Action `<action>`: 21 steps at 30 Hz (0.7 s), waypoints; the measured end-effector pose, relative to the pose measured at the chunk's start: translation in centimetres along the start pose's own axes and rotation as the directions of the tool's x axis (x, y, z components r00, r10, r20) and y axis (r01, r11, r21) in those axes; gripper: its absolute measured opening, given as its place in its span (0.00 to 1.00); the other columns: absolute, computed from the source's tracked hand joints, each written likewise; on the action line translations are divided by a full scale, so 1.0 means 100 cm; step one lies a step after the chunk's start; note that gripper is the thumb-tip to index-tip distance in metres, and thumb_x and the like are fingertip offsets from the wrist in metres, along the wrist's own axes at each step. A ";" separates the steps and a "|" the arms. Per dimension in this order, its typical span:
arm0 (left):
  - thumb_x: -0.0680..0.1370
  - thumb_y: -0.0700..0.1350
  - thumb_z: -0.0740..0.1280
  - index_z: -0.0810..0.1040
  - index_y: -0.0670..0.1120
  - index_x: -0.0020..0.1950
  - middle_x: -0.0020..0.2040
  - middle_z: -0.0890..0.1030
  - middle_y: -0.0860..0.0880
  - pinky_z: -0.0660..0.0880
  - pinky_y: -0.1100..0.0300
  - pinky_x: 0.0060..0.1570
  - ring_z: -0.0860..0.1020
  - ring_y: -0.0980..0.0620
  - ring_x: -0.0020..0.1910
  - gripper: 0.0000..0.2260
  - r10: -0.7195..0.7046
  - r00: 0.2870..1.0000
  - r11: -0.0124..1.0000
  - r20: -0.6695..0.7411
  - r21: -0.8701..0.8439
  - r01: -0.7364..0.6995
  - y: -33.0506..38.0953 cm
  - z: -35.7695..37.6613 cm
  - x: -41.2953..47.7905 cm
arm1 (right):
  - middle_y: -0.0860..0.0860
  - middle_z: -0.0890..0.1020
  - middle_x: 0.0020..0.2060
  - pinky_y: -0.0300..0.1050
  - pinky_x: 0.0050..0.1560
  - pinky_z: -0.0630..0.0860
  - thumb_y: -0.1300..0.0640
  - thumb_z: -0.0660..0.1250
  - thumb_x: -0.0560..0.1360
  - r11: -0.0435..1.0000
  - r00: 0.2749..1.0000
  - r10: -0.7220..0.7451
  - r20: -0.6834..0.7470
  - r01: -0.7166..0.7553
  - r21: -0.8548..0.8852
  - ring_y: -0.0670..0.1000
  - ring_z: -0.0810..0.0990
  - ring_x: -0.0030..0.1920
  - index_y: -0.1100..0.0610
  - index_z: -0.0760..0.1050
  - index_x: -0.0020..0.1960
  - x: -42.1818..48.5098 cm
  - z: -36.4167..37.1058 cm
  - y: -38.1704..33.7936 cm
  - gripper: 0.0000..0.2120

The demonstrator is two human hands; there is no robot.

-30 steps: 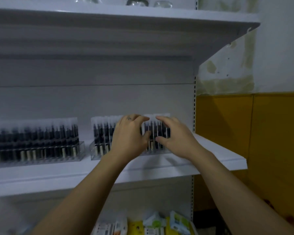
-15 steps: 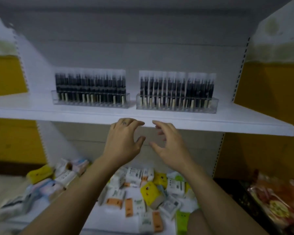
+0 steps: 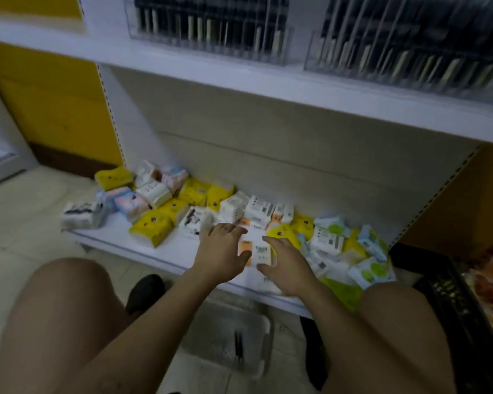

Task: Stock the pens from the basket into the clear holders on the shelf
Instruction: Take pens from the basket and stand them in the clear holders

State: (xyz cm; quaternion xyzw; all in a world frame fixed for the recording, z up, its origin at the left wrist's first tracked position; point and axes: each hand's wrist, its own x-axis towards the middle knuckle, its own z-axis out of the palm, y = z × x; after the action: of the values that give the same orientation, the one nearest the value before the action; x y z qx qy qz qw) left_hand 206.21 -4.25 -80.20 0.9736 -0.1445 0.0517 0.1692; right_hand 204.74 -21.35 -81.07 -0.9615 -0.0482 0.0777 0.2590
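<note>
Pens (image 3: 211,24): left holder (image 3: 205,44) and right holder (image 3: 404,66) sit on the shelf (image 3: 239,78), back from its front edge, and both look packed. Basket (image 3: 225,336) is on the floor (image 3: 26,223) and has a few dark pens left in it; too blurred to count. My read: nearly done, maybe 1 more grab. Left hand (image 3: 222,251) and right hand (image 3: 285,265) are spread wide and empty, over the bottom shelf (image 3: 120,240) near its front edge. 1 s ago both were at the right holder. They've since dropped, and the view has tilted down.
</note>
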 end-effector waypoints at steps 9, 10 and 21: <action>0.76 0.54 0.65 0.69 0.50 0.70 0.67 0.74 0.48 0.68 0.52 0.66 0.71 0.47 0.66 0.23 -0.185 0.907 0.965 0.377 -0.107 0.241 -0.034 0.100 -0.045 | 0.57 0.65 0.73 0.50 0.65 0.69 0.50 0.66 0.78 0.984 0.923 0.173 0.344 -0.148 -0.097 0.58 0.67 0.70 0.54 0.59 0.76 0.021 0.088 0.039 0.31; 0.76 0.54 0.65 0.69 0.50 0.70 0.67 0.73 0.47 0.68 0.52 0.66 0.71 0.46 0.66 0.23 -0.198 0.891 0.961 0.409 -0.098 0.259 -0.036 0.107 -0.047 | 0.57 0.67 0.72 0.50 0.63 0.71 0.50 0.66 0.78 0.980 0.906 0.197 0.374 -0.169 -0.108 0.59 0.70 0.68 0.55 0.61 0.75 0.023 0.095 0.042 0.29; 0.80 0.53 0.62 0.67 0.46 0.73 0.70 0.71 0.45 0.69 0.52 0.66 0.70 0.45 0.67 0.23 -0.321 0.650 0.852 0.689 -0.089 0.515 -0.081 0.197 -0.042 | 0.54 0.77 0.61 0.45 0.53 0.73 0.54 0.62 0.79 0.935 0.759 0.339 0.556 -0.338 -0.109 0.54 0.76 0.58 0.55 0.72 0.66 0.052 0.158 0.079 0.16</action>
State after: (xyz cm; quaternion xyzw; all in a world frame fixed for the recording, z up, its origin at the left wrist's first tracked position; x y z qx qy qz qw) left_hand 205.60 -2.64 -101.81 0.9017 0.0311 -0.3514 0.2499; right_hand 207.48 -19.73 -99.25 -0.8876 0.0514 0.4048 0.2137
